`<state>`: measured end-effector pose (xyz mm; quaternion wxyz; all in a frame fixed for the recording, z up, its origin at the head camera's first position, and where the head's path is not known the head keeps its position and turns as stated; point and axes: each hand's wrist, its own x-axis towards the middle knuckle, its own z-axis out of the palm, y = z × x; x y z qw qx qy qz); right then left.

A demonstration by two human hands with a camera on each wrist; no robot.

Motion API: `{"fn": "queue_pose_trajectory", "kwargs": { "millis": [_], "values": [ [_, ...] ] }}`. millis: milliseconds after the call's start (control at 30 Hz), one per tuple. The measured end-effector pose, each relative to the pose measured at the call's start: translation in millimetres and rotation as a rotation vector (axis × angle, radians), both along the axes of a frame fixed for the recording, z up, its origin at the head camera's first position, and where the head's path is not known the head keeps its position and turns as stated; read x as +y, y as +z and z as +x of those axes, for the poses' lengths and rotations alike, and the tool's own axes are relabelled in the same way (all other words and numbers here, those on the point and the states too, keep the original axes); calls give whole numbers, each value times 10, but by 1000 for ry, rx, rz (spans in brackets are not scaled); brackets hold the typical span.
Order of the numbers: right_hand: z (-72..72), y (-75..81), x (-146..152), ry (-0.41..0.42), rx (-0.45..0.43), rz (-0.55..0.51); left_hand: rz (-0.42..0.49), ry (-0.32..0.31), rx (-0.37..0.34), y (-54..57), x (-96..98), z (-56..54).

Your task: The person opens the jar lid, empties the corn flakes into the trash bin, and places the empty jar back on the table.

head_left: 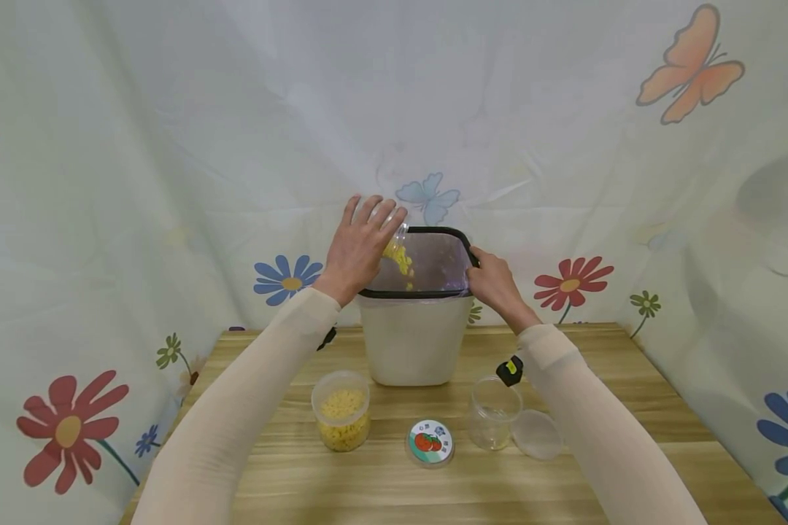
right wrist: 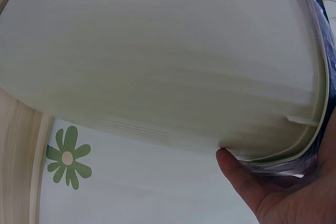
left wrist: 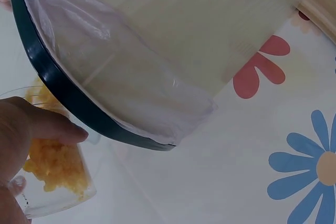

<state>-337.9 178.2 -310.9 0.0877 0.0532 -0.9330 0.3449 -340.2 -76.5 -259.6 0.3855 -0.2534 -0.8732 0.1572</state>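
My left hand (head_left: pixel 362 246) grips a clear plastic jar (left wrist: pixel 79 184) tipped over the mouth of a white trash bin (head_left: pixel 415 343). Yellow bits (head_left: pixel 399 257) spill from the jar's mouth into the bin, while a yellow mass (left wrist: pixel 52 166) still shows through its wall in the left wrist view. The bin has a dark rim (left wrist: pixel 68 98) over a thin translucent liner bag (left wrist: pixel 121 66). At the bin's right side, my right hand (head_left: pixel 495 281) holds the rim, its thumb (right wrist: pixel 236 174) against the outer wall and its fingers over the edge.
On the wooden table (head_left: pixel 289 481) stand a tub of yellow bits (head_left: pixel 343 415) at left and a clear jar (head_left: pixel 492 419) at right. A translucent lid (head_left: pixel 537 435) lies beside that jar. Between them is a round lid with a tomato picture (head_left: pixel 430 442). A flowered curtain (head_left: pixel 236 146) hangs behind.
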Motion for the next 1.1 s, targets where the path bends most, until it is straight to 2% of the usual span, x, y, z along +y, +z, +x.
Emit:
{"fn": "queue_pose_trajectory", "kwargs": {
  "millis": [667,1100],
  "values": [
    [-3,5,20,5,-2,-4,-20,-32,17,19,45,-25],
    [-11,8,30,0,0,6,-73,-19,21,18,55,-20]
  ]
}}
